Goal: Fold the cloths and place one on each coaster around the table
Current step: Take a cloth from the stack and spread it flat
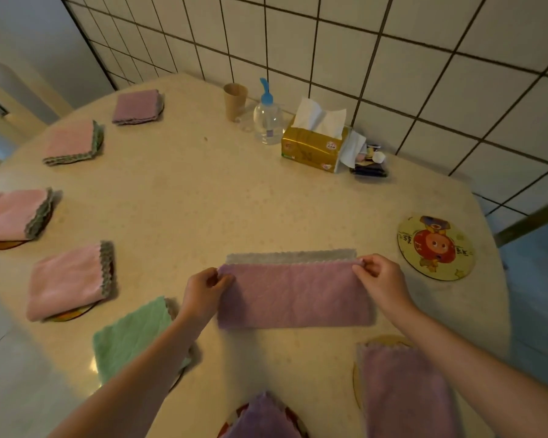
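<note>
A purple cloth (293, 295) lies folded in half on the table, its grey underside showing as a strip along the far edge. My left hand (204, 287) pinches its top left corner and my right hand (380, 278) pinches its top right corner. To the right lies a bare round coaster (435, 248) with a cartoon picture. Folded cloths sit on coasters around the rim: purple (137, 106), pink (72, 142), pink (15, 214), pink (68, 284), green (130, 336), purple (263, 417) and purple (405, 390).
Against the tiled wall at the back stand a paper cup (234, 101), a clear pump bottle (268, 118), a gold tissue pack (315, 147) and small dark items (369, 162). The table's edge (500, 279) curves close on the right.
</note>
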The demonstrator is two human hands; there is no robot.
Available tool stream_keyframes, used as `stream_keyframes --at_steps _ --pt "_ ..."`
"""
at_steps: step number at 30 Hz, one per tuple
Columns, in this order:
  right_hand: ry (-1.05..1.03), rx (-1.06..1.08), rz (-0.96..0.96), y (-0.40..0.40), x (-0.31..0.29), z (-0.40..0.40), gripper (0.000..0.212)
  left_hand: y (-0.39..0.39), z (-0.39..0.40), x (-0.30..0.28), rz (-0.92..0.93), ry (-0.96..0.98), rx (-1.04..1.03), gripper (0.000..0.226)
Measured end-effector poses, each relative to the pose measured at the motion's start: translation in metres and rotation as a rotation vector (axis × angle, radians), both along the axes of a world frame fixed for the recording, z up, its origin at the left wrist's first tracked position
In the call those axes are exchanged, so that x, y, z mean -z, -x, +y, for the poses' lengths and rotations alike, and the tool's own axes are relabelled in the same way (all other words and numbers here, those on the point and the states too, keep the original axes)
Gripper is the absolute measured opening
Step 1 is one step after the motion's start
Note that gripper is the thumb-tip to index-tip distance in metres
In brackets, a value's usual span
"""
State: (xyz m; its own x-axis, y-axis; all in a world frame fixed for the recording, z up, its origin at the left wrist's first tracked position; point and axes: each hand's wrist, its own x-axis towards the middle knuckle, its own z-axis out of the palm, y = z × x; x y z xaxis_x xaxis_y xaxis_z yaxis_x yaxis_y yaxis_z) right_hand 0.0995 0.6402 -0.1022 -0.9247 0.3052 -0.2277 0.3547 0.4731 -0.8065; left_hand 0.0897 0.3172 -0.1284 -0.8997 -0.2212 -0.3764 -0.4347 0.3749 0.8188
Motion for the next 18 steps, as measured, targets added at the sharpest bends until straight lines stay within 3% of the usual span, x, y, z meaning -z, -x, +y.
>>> stream_keyframes --at_steps 11,18 --pt "-0.177 -0.133 -0.057 0.049 0.038 0.008 0.007 0.037 0.006 0.021 -0.048 0.121 0.038 0.010" --pt "-0.253 -0.147 -0.121 0.056 0.037 0.008 0.008 0.043 0.012 0.016 -0.070 0.268 0.094 0.021"
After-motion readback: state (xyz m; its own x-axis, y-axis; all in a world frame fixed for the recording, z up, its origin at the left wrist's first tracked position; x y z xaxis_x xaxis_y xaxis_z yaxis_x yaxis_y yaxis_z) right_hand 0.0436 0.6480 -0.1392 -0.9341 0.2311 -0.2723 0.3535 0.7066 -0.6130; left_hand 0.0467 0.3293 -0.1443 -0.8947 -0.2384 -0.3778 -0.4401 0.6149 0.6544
